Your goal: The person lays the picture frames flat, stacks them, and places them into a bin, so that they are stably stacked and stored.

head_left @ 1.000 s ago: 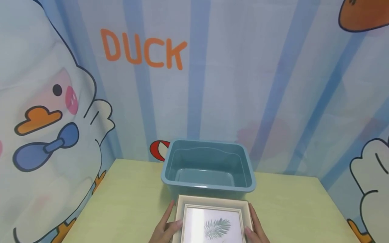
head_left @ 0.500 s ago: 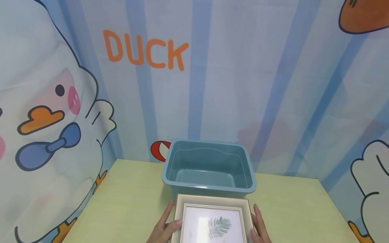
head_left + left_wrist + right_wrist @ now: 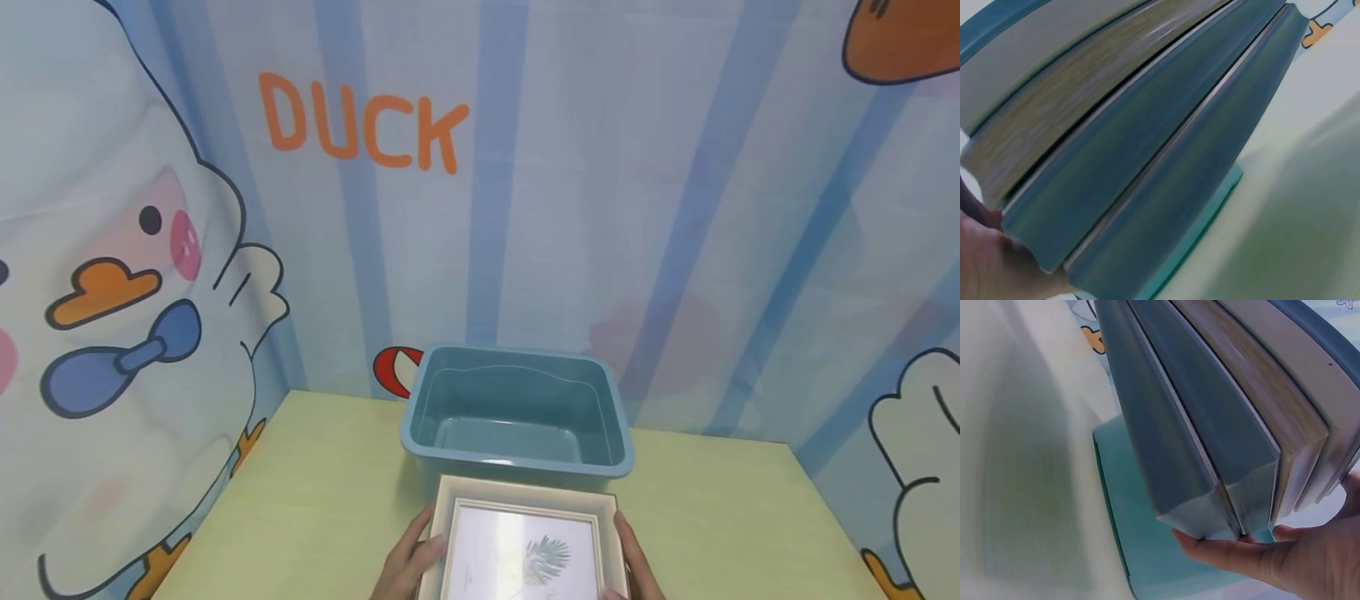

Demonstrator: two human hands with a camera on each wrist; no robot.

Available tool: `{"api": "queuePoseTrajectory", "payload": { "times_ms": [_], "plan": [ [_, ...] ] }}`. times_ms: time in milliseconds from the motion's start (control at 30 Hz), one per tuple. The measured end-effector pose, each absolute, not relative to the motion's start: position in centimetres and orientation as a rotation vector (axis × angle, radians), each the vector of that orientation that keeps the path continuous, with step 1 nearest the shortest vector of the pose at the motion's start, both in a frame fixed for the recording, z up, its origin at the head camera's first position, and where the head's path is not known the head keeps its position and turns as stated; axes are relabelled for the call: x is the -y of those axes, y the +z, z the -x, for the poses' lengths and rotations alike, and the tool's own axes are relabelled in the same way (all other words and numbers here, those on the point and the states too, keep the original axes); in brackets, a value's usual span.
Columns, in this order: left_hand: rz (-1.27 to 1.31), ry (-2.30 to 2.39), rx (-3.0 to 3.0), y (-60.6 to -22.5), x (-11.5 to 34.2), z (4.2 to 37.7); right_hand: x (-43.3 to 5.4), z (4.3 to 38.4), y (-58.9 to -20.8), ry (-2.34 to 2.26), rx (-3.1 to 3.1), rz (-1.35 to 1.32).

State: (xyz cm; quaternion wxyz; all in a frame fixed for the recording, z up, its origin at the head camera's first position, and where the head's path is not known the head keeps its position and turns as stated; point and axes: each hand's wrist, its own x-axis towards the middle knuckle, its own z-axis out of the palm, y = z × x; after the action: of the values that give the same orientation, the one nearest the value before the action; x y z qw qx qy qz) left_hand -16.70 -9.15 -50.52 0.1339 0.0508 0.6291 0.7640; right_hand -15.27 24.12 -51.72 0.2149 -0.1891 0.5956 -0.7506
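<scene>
A stack of several picture frames lies between my two hands at the bottom of the head view. The top picture frame (image 3: 525,497) is cream, with a green leaf print on white behind shiny glass. My left hand (image 3: 408,557) grips the stack's left side, its thumb over the cream border. On the right side, my right hand (image 3: 637,562) holds the stack with fingers along the edge. The right wrist view shows its fingers under the ends of blue-grey picture frames (image 3: 1172,444) and a wood-brown one (image 3: 1260,381). In the left wrist view, the left hand (image 3: 997,262) is mostly cut off.
A blue-green plastic bin (image 3: 517,469), with nothing inside, stands just beyond the stack on the pale yellow-green table (image 3: 322,492). Behind the table hangs a blue striped cloth (image 3: 562,208) with duck prints, and more of it runs along both sides.
The stack has tilted slightly, and the glare on the glass has shifted. The right hand's fingers, spread a little away half a second ago, lie against the stack's side again. The bin stays put.
</scene>
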Motion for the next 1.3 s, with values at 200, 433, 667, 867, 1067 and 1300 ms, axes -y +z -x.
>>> {"api": "queuePoseTrajectory", "payload": {
  "times_ms": [200, 433, 667, 867, 1067, 1300],
  "plan": [
    [-0.226, 2.359, -1.742, -51.3, 9.0, 16.1, -23.7, 15.5, -52.2, -2.119, -1.614, 0.639],
    [-0.041, 2.24, -1.905, -51.1, 8.7, 16.4, -23.9, 15.7, -52.5, -2.11, -1.598, 0.662],
    [-0.32, 2.227, -2.025, -51.6, 8.4, 16.1, -24.0, 15.5, -52.0, -2.073, -1.615, 0.463],
    [-0.708, 2.221, -2.04, -51.9, 8.9, 17.4, -24.1, 15.8, -51.9, -2.077, -1.568, 0.468],
    [-0.672, 2.143, -2.142, -52.6, 9.3, 17.8, -24.0, 15.8, -52.2, -2.129, -1.457, 0.524],
    [-0.413, 2.191, -2.057, -51.5, 8.7, 16.5, -23.8, 15.7, -52.8, -2.165, -1.497, 0.54]
  ]
}}
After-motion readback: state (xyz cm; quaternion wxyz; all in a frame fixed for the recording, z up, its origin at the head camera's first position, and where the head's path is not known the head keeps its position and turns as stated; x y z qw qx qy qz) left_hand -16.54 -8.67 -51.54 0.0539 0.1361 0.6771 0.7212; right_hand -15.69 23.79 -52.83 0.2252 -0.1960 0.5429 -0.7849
